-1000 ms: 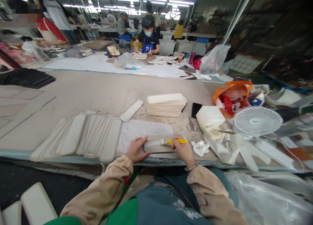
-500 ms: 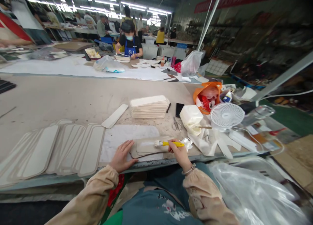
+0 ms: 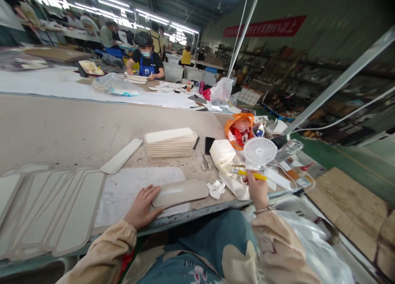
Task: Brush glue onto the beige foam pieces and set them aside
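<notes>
We see a slim brush with a yellow plastic handle [image 3: 258, 176] in the right hand [image 3: 257, 190], pinched between thumb and fingers just beside a white, box-shaped plastic container [image 3: 222, 151]; whether the bristles touch anything there, we cannot tell. The left hand [image 3: 143, 208] is spread palm down, its fingers at the left end of a long, beige, round-cornered flat panel [image 3: 182, 191], which lies at the near edge of the beige work surface [image 3: 61, 115], partly over a thin white sheet [image 3: 115, 185]. We judge the brush light and stiff along its handle, softer at the bristles, so the handle is the place to hold it. The panel looks light and thin, probably somewhat flexible, with a shiny streak that may be wet and slippery — we would take it by its edges or rounded ends, clear of the streak. As for direction, the brush's bristle end points left, towards the container's near side, and its handle runs right and slightly towards us. The panel's long axis lies left to right — its right end a little farther from us, near a crumpled white tissue [image 3: 216, 189].
</notes>
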Available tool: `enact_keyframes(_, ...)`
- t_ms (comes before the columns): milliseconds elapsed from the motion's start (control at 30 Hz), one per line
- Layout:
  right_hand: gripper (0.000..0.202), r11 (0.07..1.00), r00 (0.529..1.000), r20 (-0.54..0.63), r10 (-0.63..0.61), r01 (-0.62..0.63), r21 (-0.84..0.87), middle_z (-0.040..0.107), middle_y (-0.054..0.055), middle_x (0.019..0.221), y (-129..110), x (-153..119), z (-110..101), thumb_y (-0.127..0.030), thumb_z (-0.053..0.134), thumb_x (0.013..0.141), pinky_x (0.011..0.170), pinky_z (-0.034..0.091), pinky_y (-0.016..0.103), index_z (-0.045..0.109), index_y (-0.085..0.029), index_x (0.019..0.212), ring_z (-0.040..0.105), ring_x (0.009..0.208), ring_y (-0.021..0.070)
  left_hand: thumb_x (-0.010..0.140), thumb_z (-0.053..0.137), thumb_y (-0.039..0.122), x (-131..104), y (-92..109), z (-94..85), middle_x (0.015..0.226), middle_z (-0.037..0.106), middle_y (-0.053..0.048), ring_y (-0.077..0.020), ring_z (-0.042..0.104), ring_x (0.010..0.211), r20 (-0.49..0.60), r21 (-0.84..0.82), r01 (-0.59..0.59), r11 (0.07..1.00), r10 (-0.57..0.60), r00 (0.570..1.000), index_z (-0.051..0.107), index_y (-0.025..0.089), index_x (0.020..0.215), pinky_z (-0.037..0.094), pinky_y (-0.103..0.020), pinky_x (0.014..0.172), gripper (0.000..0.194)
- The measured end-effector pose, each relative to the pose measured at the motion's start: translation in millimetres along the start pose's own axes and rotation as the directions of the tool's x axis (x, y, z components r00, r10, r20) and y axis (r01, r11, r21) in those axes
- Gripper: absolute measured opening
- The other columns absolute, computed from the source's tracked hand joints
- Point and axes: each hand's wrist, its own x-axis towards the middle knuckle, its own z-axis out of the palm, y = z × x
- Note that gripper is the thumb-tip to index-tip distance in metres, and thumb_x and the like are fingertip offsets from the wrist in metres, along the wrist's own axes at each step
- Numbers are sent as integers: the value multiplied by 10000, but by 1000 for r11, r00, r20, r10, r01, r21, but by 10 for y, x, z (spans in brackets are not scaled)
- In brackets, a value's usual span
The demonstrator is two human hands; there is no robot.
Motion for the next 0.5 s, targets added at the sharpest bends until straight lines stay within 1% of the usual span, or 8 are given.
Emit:
enact_keyframes(67,471,988,998,36,-42,47,-150,635,31,603,56,130,8,-585,428,840,604,402,284,627,-160,884,582,585,180,802,585,490,-13,-10,0,1329,515,-131,-329,415,1275,-41,-2,-19,1000,19,999,378,201,1383,328,-525,1065,680)
enact_keyframes(133,478,959,992,89,-85,106,-263,653,40,622,99,216,96,-568,392,854,608,393,288,640,-163,912,603,616,193,787,606,477,-20,-9,-6,1294,526,-140,-328,441,1244,-74,-7,-44,999,44,996,396,192,1365,356,-516,1046,678)
enact_keyframes(233,461,907,971,183,-155,213,-364,681,59,684,160,295,297,-539,381,857,615,393,297,653,-177,948,625,665,215,769,631,456,-23,8,-22,1257,524,-144,-318,465,1204,-99,-19,-60,998,57,993,396,187,1356,392,-493,1021,687)
enact_keyframes(300,428,876,958,238,-160,249,-414,686,59,687,194,331,420,-510,393,857,621,390,301,656,-191,970,634,691,228,760,643,445,-27,19,-29,1242,517,-144,-312,472,1184,-104,-23,-55,998,52,993,391,187,1354,406,-482,1010,694)
enact_keyframes(400,387,870,960,264,-97,210,-447,683,53,660,212,374,517,-479,423,849,624,384,300,660,-202,978,642,708,235,753,652,438,-37,25,-30,1226,512,-141,-307,478,1163,-108,-28,-49,998,46,993,396,187,1346,416,-475,1000,693)
enact_keyframes(500,394,889,976,209,-58,146,-434,686,48,648,200,411,480,-480,432,841,620,386,297,668,-194,974,646,705,233,754,649,444,-37,27,-37,1227,504,-141,-304,475,1160,-114,-44,-46,998,40,993,400,184,1343,423,-464,993,690)
